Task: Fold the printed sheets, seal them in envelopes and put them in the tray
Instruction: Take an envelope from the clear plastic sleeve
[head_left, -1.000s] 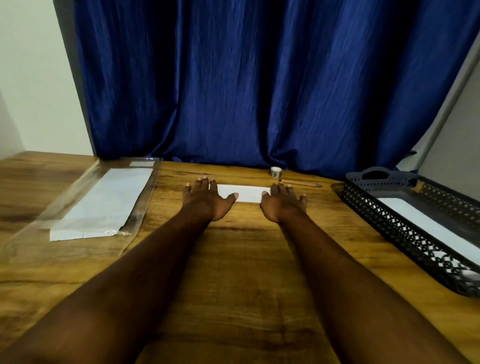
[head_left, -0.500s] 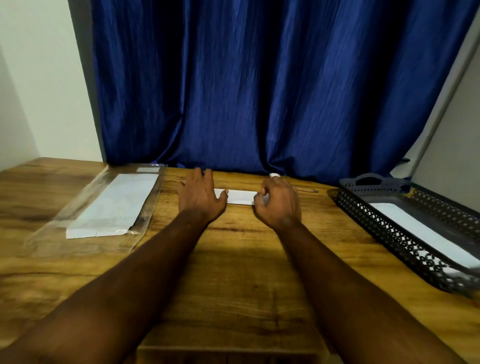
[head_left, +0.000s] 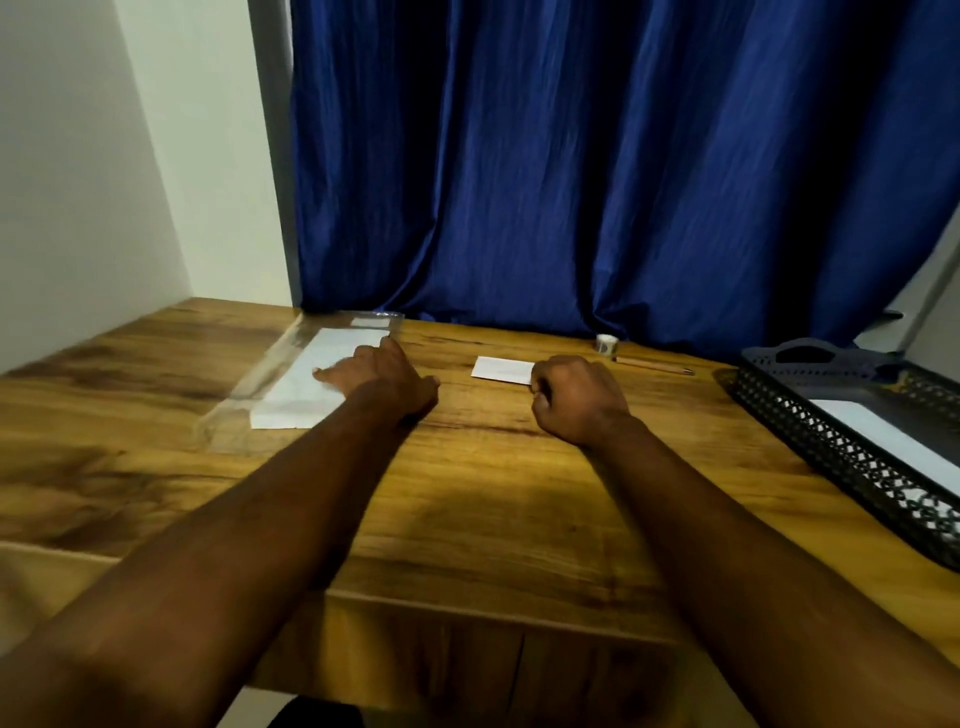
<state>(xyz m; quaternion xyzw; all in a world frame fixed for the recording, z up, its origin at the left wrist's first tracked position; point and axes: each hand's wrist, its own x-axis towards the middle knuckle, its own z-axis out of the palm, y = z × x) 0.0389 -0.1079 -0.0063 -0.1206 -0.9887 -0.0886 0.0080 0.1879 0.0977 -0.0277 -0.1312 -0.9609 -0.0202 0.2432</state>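
Your left hand (head_left: 379, 374): fingers straight on envelopes (head_left: 291, 400), 10 o'clock; right hand (head_left: 576, 400): fingers curled at folded sheet (head_left: 501, 368), grip unclear.

Blue curtain (head_left: 597, 171) — black lattice tray (head_left: 841, 447)

No text, label, brand or number is legible; any marking on the folded sheet (head_left: 503, 369) or tape roll (head_left: 606, 344) is too small to read.
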